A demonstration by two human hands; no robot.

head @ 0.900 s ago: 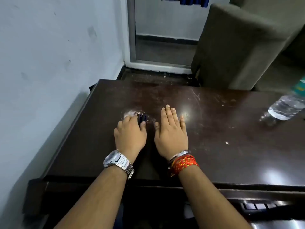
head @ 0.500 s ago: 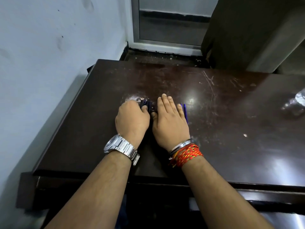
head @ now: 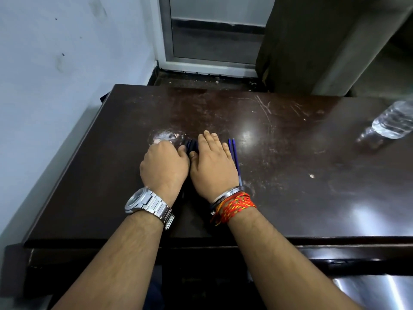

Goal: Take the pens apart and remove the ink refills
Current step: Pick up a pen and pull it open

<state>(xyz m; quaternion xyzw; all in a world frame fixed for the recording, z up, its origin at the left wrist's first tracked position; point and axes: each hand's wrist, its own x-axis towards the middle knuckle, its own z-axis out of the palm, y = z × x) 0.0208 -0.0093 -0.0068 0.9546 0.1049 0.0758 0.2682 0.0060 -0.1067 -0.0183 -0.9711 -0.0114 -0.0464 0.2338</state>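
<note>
A bundle of dark pens (head: 191,146) lies on the dark wooden table (head: 290,175), showing between my two hands. My left hand (head: 164,167), with a steel watch on the wrist, is curled into a fist beside the bundle, its thumb and fingertips against the pens. My right hand (head: 212,167), with red threads and a bangle at the wrist, lies flat, palm down, just right of the bundle; whether any pens are under it is hidden. Two thin blue refills or pens (head: 234,157) lie side by side along its right edge.
A clear plastic water bottle (head: 393,121) lies at the table's far right. The pale wall (head: 55,86) runs along the left edge. A grey upholstered chair (head: 312,45) stands behind the table. A whitish worn patch (head: 164,136) marks the tabletop before my left hand.
The view has tilted down and closer. The two thin blue pieces beside my right hand have come into sight. Both hands stay in nearly the same place.
</note>
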